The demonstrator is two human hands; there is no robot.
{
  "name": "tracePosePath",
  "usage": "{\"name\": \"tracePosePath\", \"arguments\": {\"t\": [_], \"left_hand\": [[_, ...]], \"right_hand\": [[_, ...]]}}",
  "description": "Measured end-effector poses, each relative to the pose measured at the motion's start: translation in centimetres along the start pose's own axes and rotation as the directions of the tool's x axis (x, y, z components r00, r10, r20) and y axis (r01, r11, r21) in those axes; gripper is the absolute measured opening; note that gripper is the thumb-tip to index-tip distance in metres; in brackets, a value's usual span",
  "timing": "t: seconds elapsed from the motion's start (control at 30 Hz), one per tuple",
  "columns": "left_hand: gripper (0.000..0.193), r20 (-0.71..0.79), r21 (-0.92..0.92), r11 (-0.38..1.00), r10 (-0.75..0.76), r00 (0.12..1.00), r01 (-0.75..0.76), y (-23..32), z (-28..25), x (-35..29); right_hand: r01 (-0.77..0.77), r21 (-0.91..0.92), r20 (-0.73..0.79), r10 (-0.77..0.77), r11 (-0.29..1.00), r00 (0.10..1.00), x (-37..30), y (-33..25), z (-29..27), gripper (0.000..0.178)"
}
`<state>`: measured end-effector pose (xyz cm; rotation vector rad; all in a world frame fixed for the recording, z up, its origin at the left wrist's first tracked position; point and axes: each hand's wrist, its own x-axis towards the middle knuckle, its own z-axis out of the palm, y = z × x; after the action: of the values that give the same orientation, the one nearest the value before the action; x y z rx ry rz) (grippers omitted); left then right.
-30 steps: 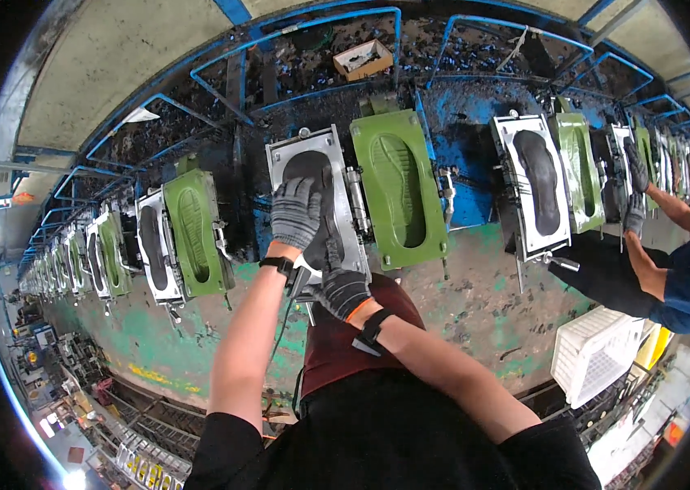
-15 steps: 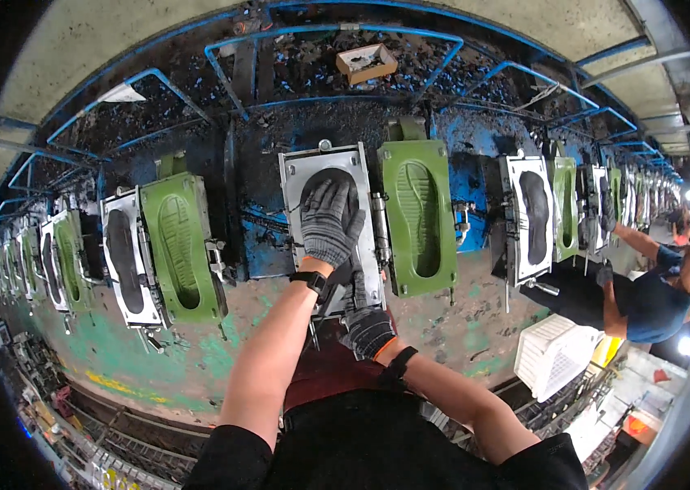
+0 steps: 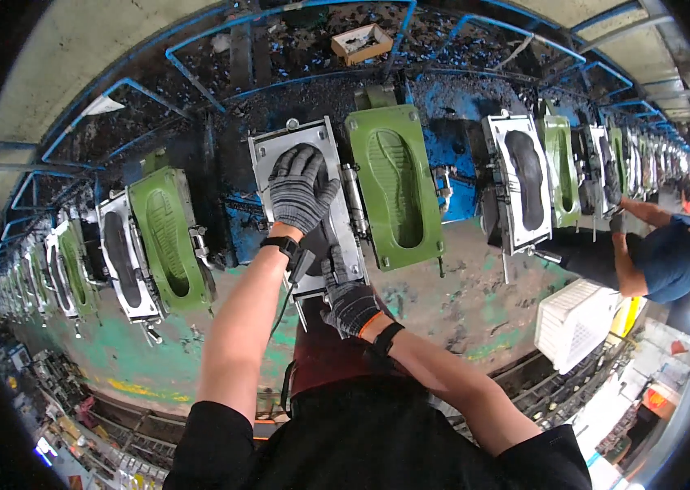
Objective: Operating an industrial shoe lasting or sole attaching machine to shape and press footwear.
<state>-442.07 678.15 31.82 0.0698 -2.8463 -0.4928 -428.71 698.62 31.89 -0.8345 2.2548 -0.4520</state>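
Note:
My left hand (image 3: 302,189), in a grey striped knit glove, lies flat with fingers stretched over a black shoe sole (image 3: 330,231). That sole sits in the recess of a silver mould plate (image 3: 263,151), and the hand covers much of it. At the plate's near end is my right hand (image 3: 351,306), gloved too, one finger stretched along the heel part of the sole; its other fingers are partly hidden. Hinged to the plate's right side, the green mould half (image 3: 406,237) lies open, its sole-shaped cavity showing tread ribs.
More moulds line both sides, among them a green half (image 3: 167,237) on the left and a silver plate (image 3: 524,184) on the right. Blue rails (image 3: 296,10) run behind, near a cardboard box (image 3: 361,42). At right are a white crate (image 3: 577,322) and a co-worker (image 3: 671,257).
The view has shifted, so the moulds sit farther left and higher. My left hand stays flat on the sole and my right hand stays at the plate's near end.

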Motion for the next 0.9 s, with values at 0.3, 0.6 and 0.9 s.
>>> {"name": "tracePosePath", "arguments": {"t": [0.3,0.6,0.9], "left_hand": [[0.067,0.026,0.112,0.994,0.011,1.0,-0.014,1.9,2.1,-3.7],[0.093,0.17,0.271,0.962,-0.069,0.983,0.021,3.9,0.8,-3.2],[0.059,0.04,-0.437,0.893,-0.095,0.995,0.103,-1.1,0.3,-1.3]], "right_hand": [[0.078,0.007,-0.087,-0.077,0.997,0.993,-1.0,1.6,1.5,0.114],[-0.028,-0.038,0.088,0.031,0.999,0.996,-3.0,0.6,0.6,0.075],[0.056,-0.254,0.31,0.027,0.966,0.95,-1.5,6.2,6.2,0.057]]}}
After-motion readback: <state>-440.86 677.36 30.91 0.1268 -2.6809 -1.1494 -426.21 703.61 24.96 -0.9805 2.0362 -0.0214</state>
